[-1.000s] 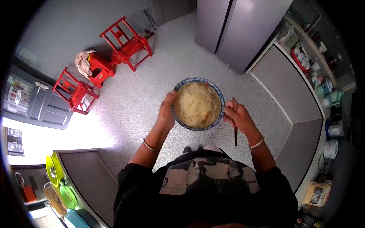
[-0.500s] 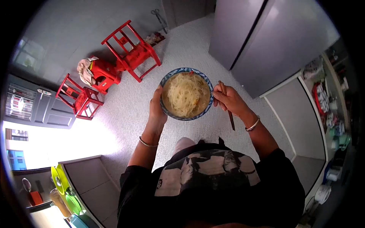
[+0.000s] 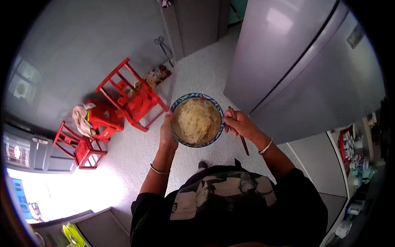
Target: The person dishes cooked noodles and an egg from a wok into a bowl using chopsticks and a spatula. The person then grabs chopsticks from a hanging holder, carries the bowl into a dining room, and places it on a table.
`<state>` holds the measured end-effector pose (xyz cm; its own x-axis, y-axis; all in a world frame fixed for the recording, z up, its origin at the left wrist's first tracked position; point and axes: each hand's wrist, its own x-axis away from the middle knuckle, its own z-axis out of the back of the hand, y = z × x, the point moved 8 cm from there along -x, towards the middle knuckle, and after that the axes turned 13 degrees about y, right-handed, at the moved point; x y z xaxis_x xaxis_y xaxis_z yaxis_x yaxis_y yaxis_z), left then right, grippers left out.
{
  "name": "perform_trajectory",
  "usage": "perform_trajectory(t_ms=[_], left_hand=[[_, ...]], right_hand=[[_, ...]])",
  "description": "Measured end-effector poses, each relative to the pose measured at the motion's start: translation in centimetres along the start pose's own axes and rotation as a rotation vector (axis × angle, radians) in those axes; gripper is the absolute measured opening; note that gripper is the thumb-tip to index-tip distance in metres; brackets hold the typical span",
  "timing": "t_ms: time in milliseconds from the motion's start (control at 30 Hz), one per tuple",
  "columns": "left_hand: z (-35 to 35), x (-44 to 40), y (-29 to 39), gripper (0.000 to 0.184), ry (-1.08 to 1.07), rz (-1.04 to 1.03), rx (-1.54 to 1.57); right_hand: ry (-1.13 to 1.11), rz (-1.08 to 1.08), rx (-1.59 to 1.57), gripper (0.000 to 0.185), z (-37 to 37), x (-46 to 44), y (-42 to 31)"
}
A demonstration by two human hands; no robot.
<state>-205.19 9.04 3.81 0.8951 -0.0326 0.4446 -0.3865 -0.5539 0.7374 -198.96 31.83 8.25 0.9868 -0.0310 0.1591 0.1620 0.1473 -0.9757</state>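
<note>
A blue-patterned bowl (image 3: 197,145) is held out in front of my body above the floor. It is full of pale thin noodles (image 3: 195,121) in broth, with small red and orange bits. My left hand (image 3: 167,132) grips the bowl's left side, thumb by the rim and fingers mostly hidden beneath. At the right rim, my right hand (image 3: 242,124) is closed round a pair of brown chopsticks (image 3: 245,146), and its thumb and fingertips pinch the bowl's edge. The chopsticks' lower ends stick out below that hand, pointing toward my body.
Red chairs (image 3: 142,105) and red stacked stools (image 3: 105,117) with a cloth stand along the left wall. A large grey refrigerator (image 3: 296,78) rises at the right front. Cabinets (image 3: 319,160) line the right side. Bright light enters by a doorway at left, beside a grey door (image 3: 47,150).
The surroundings have shifted down in view and the refrigerator looms larger, as I have moved forward. Both hands keep hold of the bowl, and the chopsticks stay in my right hand.
</note>
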Motion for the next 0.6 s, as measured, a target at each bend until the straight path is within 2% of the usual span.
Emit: perform_trajectory(t_ms=[267,333,433,567,600], left_hand=[[-7.8,-15.0,4.1,0.050,-0.125,-0.003,0.044],[-9.3,-19.9,4.8,0.051,-0.116,-0.020,0.070],[-11.1,-23.3,6.1,0.051,-0.106,-0.016,0.092],[-15.3,-30.0,7.4,0.051,-0.174,0.018,0.133],[-15.8,-31.7,8.0,0.050,-0.133,0.008,0.113]], right_hand=[[0.004,0.073,-0.020,0.019,3.7,-16.5,-2.3],[0.006,0.189,0.003,0.019,5.0,-22.0,-3.1],[0.012,0.116,0.046,0.023,6.1,-27.0,-3.8],[-0.001,0.113,0.042,0.022,8.1,-34.2,-4.5],[0.000,0.117,0.026,0.022,8.5,-36.0,-5.0]])
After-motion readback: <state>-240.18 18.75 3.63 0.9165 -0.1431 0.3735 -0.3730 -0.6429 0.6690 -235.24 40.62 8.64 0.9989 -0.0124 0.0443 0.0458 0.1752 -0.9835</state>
